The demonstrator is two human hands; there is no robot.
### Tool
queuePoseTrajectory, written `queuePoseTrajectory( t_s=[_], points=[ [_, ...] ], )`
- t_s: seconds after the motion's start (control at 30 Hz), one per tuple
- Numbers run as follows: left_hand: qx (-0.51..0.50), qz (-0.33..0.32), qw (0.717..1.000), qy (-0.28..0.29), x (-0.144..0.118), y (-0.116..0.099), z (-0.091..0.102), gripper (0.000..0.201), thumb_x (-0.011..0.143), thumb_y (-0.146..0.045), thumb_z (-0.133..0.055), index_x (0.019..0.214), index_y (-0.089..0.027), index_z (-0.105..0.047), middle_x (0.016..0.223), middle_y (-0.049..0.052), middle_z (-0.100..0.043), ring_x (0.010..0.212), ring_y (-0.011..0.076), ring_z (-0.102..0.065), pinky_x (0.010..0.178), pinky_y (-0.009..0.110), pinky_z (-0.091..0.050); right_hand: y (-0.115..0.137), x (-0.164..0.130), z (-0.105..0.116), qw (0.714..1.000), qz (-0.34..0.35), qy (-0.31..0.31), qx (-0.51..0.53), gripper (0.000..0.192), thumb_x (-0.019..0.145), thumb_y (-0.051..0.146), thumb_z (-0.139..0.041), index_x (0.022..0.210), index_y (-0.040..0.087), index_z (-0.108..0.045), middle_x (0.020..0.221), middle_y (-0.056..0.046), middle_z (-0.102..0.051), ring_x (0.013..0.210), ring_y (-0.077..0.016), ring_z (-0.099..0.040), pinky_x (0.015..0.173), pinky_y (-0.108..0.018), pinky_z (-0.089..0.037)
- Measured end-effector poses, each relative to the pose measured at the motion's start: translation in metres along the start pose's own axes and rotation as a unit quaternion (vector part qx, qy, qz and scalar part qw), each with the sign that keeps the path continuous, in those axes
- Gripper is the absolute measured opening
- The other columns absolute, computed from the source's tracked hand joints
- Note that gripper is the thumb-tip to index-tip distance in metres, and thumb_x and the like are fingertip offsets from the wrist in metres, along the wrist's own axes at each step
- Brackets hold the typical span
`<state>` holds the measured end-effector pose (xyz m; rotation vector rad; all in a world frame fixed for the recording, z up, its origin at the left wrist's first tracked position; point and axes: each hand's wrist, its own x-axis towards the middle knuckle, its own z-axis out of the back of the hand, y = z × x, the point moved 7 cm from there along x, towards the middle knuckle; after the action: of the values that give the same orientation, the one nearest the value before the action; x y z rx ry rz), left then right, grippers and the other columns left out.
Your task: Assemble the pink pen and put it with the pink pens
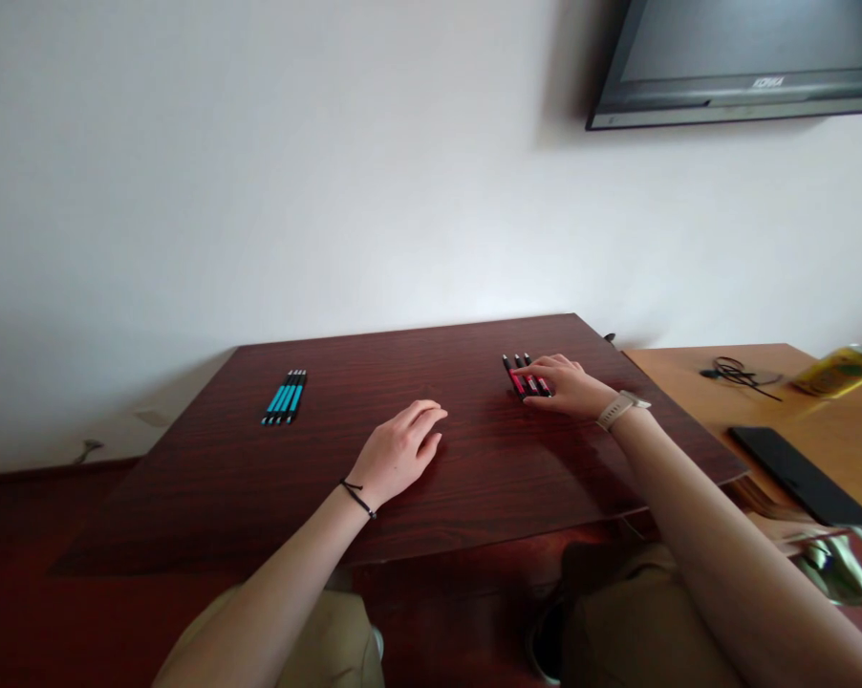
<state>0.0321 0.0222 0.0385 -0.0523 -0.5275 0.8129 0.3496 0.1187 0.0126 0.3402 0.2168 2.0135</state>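
My right hand point(567, 387) reaches over several black-and-pink pens point(518, 384) lying side by side on the dark wood table point(316, 497). Its fingertips are on the pens' pink barrels and its thumb is at their near ends; part of the group is hidden under the hand. My left hand point(400, 449) rests palm down near the middle of the table, holding nothing, thumb apart from the fingers. To its left lie several black-and-turquoise pens point(284, 397), lined up side by side.
At right stands a lighter wood table point(689, 373) with a coiled black cable point(736, 373), a yellow package point(839, 371) and a flat black object point(800, 470). The pale wall point(331, 172) rises behind the dark table; a television point(746, 67) hangs upper right.
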Motion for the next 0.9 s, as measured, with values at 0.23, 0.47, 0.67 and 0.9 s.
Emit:
queuePoseTrajectory(
  t_s=[0.23,0.47,0.67,0.9],
  points=[
    [-0.022,0.006,1.000,0.017,0.000,0.004,-0.001,0.028,0.106,-0.022,-0.054,0.133,-0.027,-0.062,0.138,0.007,-0.068,0.117,0.0224,-0.075,0.099,0.039,-0.065,-0.015,-0.014,0.013,1.000,-0.011,0.000,0.001,0.057,0.090,0.054,-0.073,0.146,0.040,-0.068,0.144,-0.012,-0.066,0.136,-0.0451,-0.053,0.109,-0.072,-0.043],
    [-0.034,0.012,0.999,0.036,0.000,0.007,-0.007,0.026,0.107,-0.022,-0.055,0.131,-0.027,-0.063,0.138,0.006,-0.068,0.113,0.0210,-0.075,0.099,0.038,-0.065,-0.020,-0.011,0.001,1.000,-0.010,0.020,-0.010,0.044,0.091,0.050,-0.073,0.134,0.041,-0.076,0.142,-0.009,-0.069,0.135,-0.0441,-0.055,0.110,-0.070,-0.043],
    [-0.035,0.010,0.999,0.038,0.000,0.006,-0.007,0.026,0.106,-0.021,-0.056,0.130,-0.027,-0.065,0.136,0.005,-0.068,0.109,0.0201,-0.076,0.095,0.036,-0.066,-0.027,-0.005,-0.006,1.000,0.001,0.013,-0.006,0.041,0.091,0.051,-0.073,0.131,0.040,-0.079,0.141,-0.008,-0.070,0.133,-0.0423,-0.058,0.110,-0.067,-0.045],
    [-0.032,0.012,0.999,0.039,0.001,0.005,-0.006,0.024,0.105,-0.021,-0.057,0.127,-0.026,-0.066,0.136,0.005,-0.069,0.106,0.0197,-0.077,0.093,0.036,-0.066,-0.029,-0.004,-0.008,1.000,0.011,0.006,0.004,0.041,0.093,0.050,-0.072,0.131,0.038,-0.079,0.140,-0.009,-0.071,0.133,-0.0407,-0.058,0.112,-0.064,-0.046]
  ],
)
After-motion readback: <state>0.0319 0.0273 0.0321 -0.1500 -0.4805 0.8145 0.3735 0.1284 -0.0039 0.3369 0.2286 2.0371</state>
